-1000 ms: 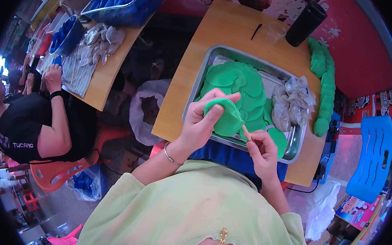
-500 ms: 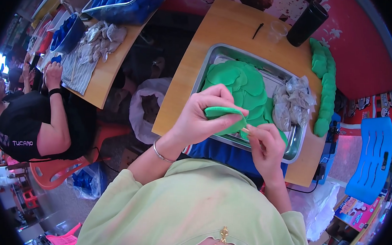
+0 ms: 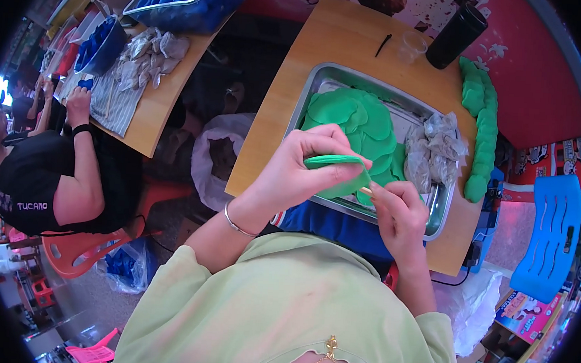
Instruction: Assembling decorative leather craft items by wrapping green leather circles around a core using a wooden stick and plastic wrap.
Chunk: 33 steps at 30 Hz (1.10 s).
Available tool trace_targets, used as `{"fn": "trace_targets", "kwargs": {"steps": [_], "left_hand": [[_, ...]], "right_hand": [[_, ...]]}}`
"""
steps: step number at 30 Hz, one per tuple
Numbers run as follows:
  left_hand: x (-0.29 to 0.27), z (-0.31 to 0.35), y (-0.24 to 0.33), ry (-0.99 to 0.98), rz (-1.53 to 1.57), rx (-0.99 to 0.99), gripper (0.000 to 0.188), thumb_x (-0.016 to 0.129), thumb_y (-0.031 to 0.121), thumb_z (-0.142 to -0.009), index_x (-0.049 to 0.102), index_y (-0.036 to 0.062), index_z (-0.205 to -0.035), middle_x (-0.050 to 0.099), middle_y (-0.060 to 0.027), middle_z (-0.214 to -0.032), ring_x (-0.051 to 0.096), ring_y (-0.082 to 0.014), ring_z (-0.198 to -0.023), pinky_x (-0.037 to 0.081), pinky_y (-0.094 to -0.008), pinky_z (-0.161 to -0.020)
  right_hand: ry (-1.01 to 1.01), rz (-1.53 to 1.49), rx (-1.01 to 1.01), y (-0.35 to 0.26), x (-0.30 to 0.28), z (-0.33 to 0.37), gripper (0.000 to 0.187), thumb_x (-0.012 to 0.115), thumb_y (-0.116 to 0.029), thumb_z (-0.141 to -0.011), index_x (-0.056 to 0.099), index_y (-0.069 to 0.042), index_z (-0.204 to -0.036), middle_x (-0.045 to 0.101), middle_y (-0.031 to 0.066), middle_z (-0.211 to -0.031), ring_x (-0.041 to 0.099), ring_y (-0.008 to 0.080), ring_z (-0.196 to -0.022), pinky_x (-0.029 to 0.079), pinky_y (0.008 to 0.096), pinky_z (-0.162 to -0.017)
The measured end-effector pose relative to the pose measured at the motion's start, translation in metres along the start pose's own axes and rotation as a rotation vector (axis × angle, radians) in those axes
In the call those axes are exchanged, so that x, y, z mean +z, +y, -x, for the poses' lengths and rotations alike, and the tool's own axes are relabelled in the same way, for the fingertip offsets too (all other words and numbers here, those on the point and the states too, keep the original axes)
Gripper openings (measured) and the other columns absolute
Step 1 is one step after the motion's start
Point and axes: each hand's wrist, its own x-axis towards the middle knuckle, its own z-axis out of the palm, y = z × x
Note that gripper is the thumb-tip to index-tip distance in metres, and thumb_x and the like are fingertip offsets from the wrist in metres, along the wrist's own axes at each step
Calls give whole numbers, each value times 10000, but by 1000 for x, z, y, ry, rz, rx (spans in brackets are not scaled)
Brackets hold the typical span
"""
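Note:
Between the thumb and fingers of my left hand (image 3: 298, 168) is a folded green fabric piece (image 3: 343, 186), held above the near side of a metal tray (image 3: 360, 71). My right hand (image 3: 401, 215) pinches a thin wooden stick (image 3: 368, 191), its far end at the fabric's right edge; whether the tip is inside the fold is hidden. Beneath my hands, a pile of flat, rounded green fabric pieces (image 3: 357, 119) fills the tray's left part. Clear plastic bags with greyish-brown contents (image 3: 438, 154) lie in its right part.
Along the table's right edge runs a chain of puffy green pieces (image 3: 484, 140). A black tumbler (image 3: 457, 35), a clear cup (image 3: 412, 48) and a black pen (image 3: 383, 45) stand or lie behind the tray. At left, a co-worker (image 3: 51, 180) sits at another table. A blue chair (image 3: 548, 237) is at right.
My right hand has shifted slightly right with the stick, and more of the stick shows. The green fabric in my left hand has tilted and looks flatter along its top fold.

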Motion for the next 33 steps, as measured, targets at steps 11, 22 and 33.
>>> {"fn": "trace_targets", "kwargs": {"steps": [11,22,33], "left_hand": [[-9,-5,-4,-129,156,-228,240,542,206,-932,619,14,-1055,571,-6,-905,497,-36,-816,399,-184,-705],[-5,11,-25,7,100,226,216,581,169,-917,664,-30,-909,566,-89,-881,535,-144,-803,426,-249,-685],[4,11,-35,129,191,266,101,623,33,-875,681,-11,-945,548,-20,-852,489,-49,-701,389,-182,-566]], "right_hand": [[-358,-557,300,17,-12,11,167,614,25,-814,622,-21,-975,570,47,-806,555,153,-729,442,278,-626],[-407,-1246,696,14,-4,19,147,614,-123,-889,553,-54,-1004,553,-6,-873,462,28,-708,341,162,-565],[-308,-1408,618,22,3,30,153,606,-97,-883,564,-29,-1013,543,25,-870,460,74,-669,338,204,-521]]}}
